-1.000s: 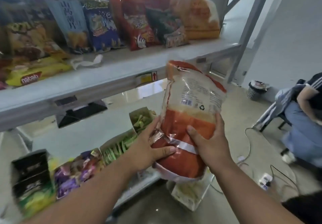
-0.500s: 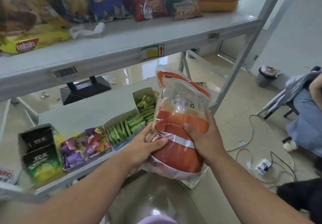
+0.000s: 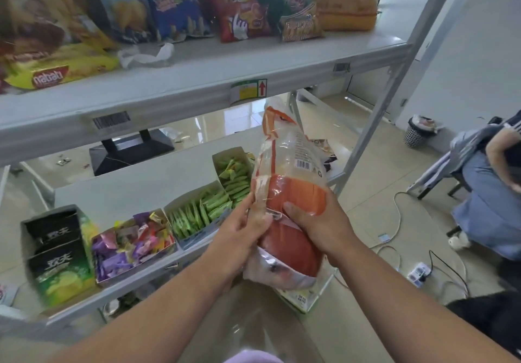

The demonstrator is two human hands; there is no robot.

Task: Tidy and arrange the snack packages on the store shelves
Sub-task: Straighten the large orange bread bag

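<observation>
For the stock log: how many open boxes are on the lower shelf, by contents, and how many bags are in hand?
Green-sachet boxes: 2
Mixed-sweets box: 1
Black-and-green crisp box: 1
Orange bag, held by left hand and right hand: 1
Total: 5

Head view, forward-down, close over shelf (image 3: pixel 197 86) front

On the upper shelf (image 3: pixel 197 77) snack bags (image 3: pixel 239 4) stand in a row along its back, and one flat pack (image 3: pixel 56 72) lies at its left front edge. On the lower shelf (image 3: pixel 135 190), open boxes (image 3: pixel 197 216) sit along the front edge. The held bag (image 3: pixel 290 193) is between both hands, before the lower shelf's right end.
</observation>
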